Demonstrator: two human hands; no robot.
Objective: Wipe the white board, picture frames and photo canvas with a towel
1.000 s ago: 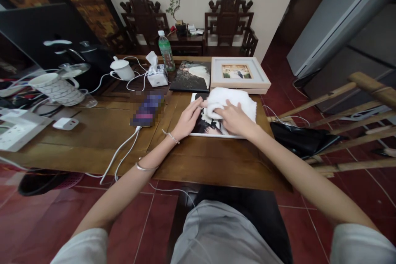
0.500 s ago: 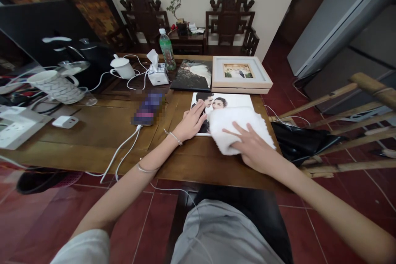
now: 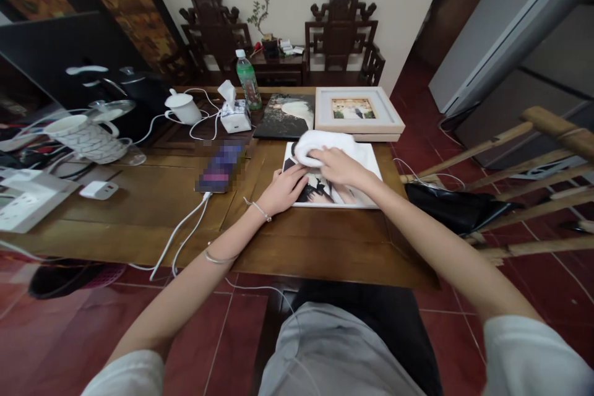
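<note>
A white-edged photo panel showing a couple lies flat on the wooden table before me. My left hand rests on its left edge, fingers stretched out. In my right hand is a bunched white cloth, pressed against the upper part of the panel. Cloth and hand hide much of the picture. Just behind lie a dark photo panel and a pale framed photo, which sits on another frame.
To the left lie a phone with a cable, a tissue box, a lidded white cup, a patterned mug and a power strip. A green-labelled bottle stands behind. A bamboo chair is at right.
My right hand has moved the cloth left and away from me, from the panel's lower right to its top. The cloth is more bunched. My left hand stays on the left edge.
</note>
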